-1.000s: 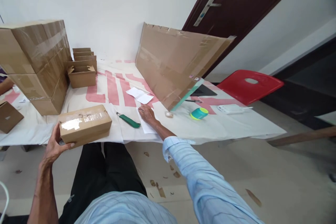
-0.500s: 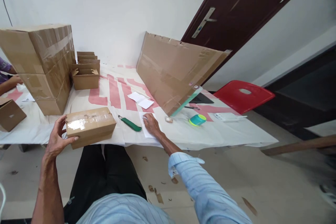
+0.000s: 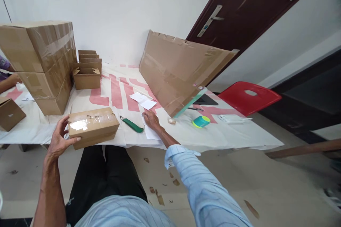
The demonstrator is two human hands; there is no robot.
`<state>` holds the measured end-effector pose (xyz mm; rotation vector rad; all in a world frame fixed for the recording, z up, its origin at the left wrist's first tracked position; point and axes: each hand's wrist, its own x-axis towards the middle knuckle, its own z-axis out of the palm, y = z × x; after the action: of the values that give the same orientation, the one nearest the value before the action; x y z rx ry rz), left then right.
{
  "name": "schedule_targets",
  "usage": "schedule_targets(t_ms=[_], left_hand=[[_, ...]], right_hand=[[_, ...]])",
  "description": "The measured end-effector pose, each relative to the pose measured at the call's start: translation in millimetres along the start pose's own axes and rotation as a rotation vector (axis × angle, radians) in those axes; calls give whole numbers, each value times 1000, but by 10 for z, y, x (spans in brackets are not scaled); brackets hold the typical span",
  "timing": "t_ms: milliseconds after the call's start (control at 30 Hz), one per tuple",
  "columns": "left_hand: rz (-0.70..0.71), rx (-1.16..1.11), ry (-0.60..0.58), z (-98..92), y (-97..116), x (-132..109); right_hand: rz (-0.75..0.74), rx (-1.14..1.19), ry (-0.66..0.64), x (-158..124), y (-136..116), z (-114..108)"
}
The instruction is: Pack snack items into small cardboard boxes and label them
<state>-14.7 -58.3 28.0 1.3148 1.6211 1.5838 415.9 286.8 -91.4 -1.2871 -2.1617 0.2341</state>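
Note:
My left hand (image 3: 60, 138) grips the left end of a closed, taped cardboard box (image 3: 93, 134), thumb on its front side and fingers behind. The box lies at the table's front edge. To its right is a green utility knife (image 3: 131, 125). My right hand (image 3: 151, 118) rests on a white sheet of paper (image 3: 153, 134), its fingers curled together at the sheet's far edge and partly hiding it. Just beyond that hand lies a second, folded white paper (image 3: 143, 100).
Stacked taped cartons (image 3: 50, 64) stand at left, beside open small boxes (image 3: 87, 78). A big cardboard sheet (image 3: 181, 71) leans behind. A teal-yellow tape dispenser-like object (image 3: 201, 121), a white power strip (image 3: 233, 118) and a red chair (image 3: 247, 97) are right. Another person's arm (image 3: 9, 82) shows far left.
My right hand has slid slightly away from me toward the far edge of the paper, uncovering more of its near part. My left hand keeps its hold on the box.

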Motion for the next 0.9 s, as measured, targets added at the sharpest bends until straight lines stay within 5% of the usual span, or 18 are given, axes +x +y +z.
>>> schedule_targets(t_ms=[900], left_hand=[[27, 6, 8, 20, -78, 24]], right_hand=[[44, -66, -31, 118, 90, 29]])
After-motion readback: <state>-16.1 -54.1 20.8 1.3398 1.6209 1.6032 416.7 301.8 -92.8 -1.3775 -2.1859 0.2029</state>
